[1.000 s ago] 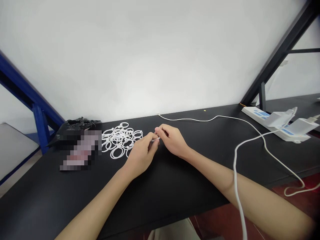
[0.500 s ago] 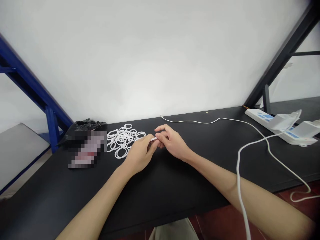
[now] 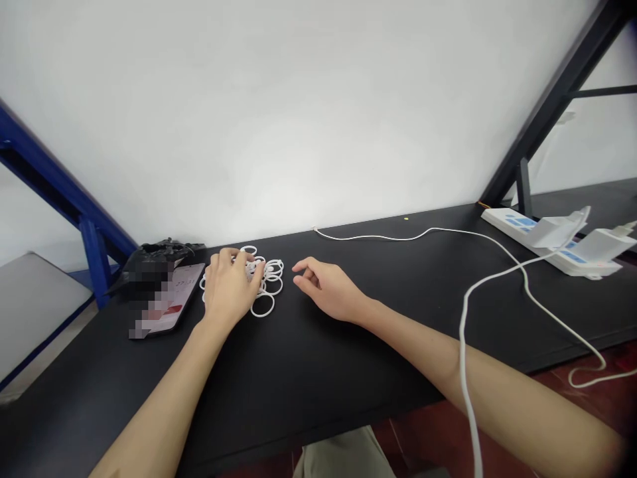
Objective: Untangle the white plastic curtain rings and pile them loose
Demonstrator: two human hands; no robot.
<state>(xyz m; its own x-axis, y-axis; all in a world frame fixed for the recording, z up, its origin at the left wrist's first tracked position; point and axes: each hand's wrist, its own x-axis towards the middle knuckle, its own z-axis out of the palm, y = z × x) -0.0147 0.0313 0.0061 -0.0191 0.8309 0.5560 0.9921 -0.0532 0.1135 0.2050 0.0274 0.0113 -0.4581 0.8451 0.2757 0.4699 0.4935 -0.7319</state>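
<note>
A loose pile of thin white rings (image 3: 274, 268), some with small knobs on them, lies on the black table (image 3: 279, 372). My left hand (image 3: 229, 285) reaches over the pile and covers much of it. Its thumb and index finger are spread among the rings, and no ring is lifted. To the right of the pile, my right hand (image 3: 326, 287) hovers just above the table. The thumb and index finger there are apart, with nothing visible between them; the other fingers are curled and partly hidden.
Left of the pile lies a phone (image 3: 192, 279), partly blurred, beside a crumpled black plastic bag (image 3: 162, 251). A white power strip (image 3: 515, 226) with plugged-in adapters stands at the right. From there a white cable (image 3: 464, 332) hangs across the view over my right forearm.
My hands have separated; both were together on a small white piece. The left hand has moved left onto the rings. The white piece no longer shows in my right hand, and some rings have shifted.
</note>
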